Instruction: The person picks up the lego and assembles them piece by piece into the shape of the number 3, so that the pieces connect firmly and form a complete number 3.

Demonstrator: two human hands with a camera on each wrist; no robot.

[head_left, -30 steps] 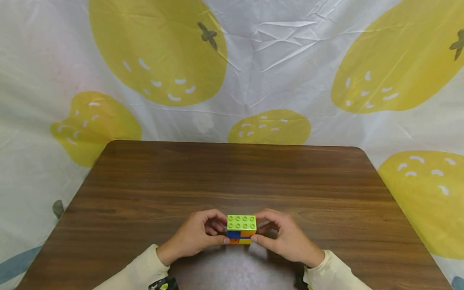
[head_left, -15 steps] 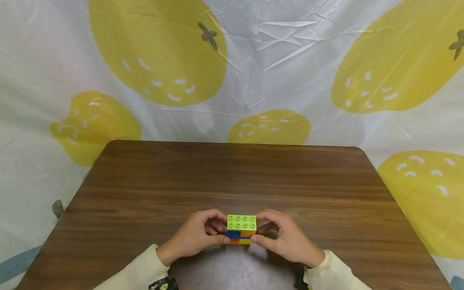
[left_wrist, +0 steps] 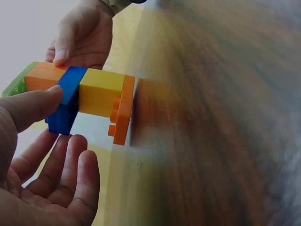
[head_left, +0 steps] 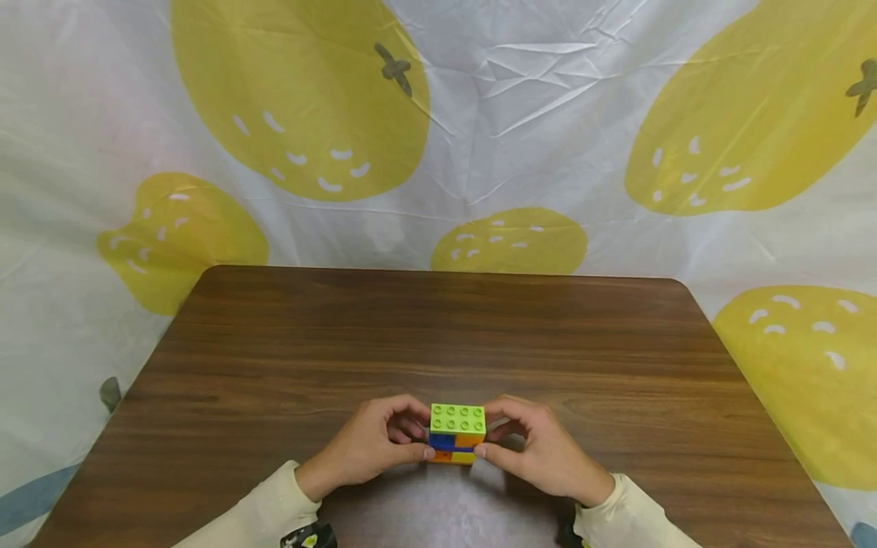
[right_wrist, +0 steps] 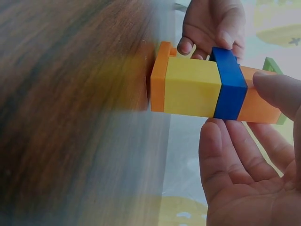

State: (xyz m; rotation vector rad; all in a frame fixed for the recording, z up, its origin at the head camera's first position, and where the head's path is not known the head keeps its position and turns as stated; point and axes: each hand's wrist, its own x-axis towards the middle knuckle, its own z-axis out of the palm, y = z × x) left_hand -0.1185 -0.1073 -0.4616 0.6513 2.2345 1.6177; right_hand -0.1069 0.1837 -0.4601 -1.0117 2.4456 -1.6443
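Between my two hands stands an upright stack of toy building bricks. A lime-green studded plate point(head_left: 457, 418) tops it. Below come a blue brick point(head_left: 441, 441) on the left and an orange brick point(right_wrist: 257, 106) on the right. Under these lie a blue plate point(left_wrist: 72, 84), a yellow brick point(right_wrist: 192, 87) and, lowest, an orange plate point(left_wrist: 124, 110) with a few bare studs. My left hand point(head_left: 373, 441) pinches the stack's left side between thumb and fingers. On the opposite side, my right hand point(head_left: 544, 449) grips it likewise.
The brown wooden table point(head_left: 438, 335) spreads out around the hands, with rounded far corners. Behind it hangs a white cloth point(head_left: 541, 152) printed with large yellow fruit. Pale sleeves point(head_left: 267, 506) and dark wrist straps point(head_left: 310, 536) lie at the near edge of the view.
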